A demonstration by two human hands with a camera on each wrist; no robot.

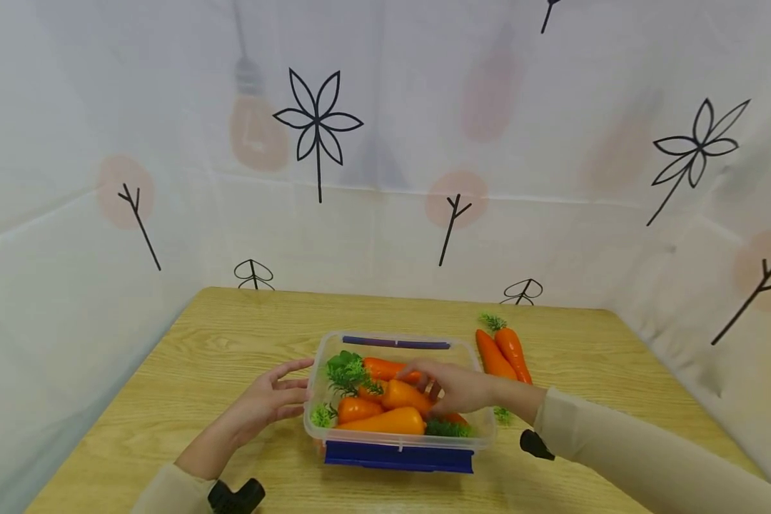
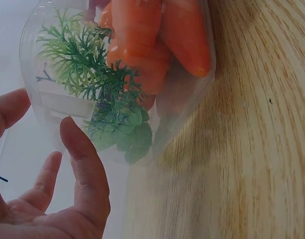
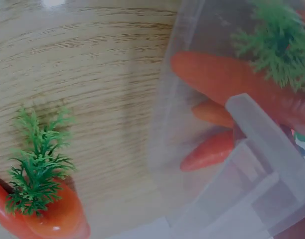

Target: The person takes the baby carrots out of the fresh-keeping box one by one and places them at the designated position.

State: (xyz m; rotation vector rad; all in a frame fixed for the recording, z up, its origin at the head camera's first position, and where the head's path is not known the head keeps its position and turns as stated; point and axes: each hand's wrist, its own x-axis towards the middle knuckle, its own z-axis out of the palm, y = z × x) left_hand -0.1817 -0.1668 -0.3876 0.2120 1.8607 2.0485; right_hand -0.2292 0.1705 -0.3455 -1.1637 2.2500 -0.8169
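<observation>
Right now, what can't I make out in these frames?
- Head: middle of the loose carrots, behind the right forearm.
- Head: carrot count in the plastic container; upper carrots cover lower ones.
- Head: whether the right hand grips a carrot; fingertips too small, partly hidden among carrots.
- Left wrist: part of the left hand, cut off by the bottom edge.

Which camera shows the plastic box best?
The head view: it shows the plastic box nearly whole, with its blue front flap, though the right hand covers part. The left wrist view shows only one end; the right wrist view, just part, with carrots showing through.
</observation>
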